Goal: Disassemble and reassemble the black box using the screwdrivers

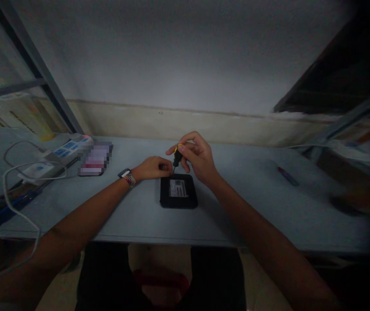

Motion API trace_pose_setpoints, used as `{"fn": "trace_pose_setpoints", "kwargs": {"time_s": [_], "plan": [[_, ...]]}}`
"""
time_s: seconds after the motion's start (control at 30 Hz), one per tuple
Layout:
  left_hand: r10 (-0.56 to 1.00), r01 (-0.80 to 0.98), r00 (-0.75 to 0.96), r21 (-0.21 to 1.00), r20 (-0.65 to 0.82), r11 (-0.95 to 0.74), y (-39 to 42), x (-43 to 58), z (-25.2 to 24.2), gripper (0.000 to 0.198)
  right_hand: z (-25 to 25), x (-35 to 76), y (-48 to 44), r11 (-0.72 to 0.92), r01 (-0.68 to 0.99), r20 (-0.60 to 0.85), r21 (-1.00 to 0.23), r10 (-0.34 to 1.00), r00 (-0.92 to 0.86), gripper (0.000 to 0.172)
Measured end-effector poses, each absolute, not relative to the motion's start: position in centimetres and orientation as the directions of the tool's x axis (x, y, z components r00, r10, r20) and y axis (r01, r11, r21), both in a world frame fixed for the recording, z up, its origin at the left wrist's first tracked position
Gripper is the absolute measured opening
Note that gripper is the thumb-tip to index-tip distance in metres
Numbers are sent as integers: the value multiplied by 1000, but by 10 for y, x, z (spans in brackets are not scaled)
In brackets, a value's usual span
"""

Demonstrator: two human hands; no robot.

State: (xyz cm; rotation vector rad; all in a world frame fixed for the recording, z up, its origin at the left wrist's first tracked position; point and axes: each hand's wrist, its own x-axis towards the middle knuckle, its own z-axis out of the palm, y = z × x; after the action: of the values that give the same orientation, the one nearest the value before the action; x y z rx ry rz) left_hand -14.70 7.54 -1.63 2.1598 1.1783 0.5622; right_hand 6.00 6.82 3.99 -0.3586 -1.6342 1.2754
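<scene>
A flat black box-shaped device [189,201] with rounded corners lies on the table, a white printed label [178,188] on its upper face. My right hand [202,159] grips a small screwdriver [177,156] with a black and yellow handle. Its shaft points down at the far left edge of the device; whether the tip sits in a screw is too small to tell. Beside the shaft, my left hand [151,167] rests at that same corner with its fingers curled together. What those fingers hold, if anything, is hidden.
To the left lie a phone [96,159] with a blurred screen and a white power strip [65,151] with cables [10,190]. A dark red pen-like object [288,176] is on the right. A wall [185,65] stands behind the pale table [133,224], with metal frame posts either side.
</scene>
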Motion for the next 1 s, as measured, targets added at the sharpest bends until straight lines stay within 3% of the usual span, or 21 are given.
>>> {"fn": "trace_pose_setpoints", "kwargs": {"time_s": [0.27,0.6,0.9,1.0], "plan": [[852,600,520,684,62,-415,75,-146,-15,31,36,62,70,490,-315,580,-813,725,-370,21],[848,570,527,714,61,-406,74,-146,-14,30,35,66,71,480,-300,565,-825,720,-402,21],[841,570,535,701,78,-428,73,-146,-13,30,35,60,68,393,-303,494,-868,749,-442,28],[838,579,540,686,82,-440,74,-147,-13,31,36,56,67,362,-300,464,-882,778,-423,38]]}}
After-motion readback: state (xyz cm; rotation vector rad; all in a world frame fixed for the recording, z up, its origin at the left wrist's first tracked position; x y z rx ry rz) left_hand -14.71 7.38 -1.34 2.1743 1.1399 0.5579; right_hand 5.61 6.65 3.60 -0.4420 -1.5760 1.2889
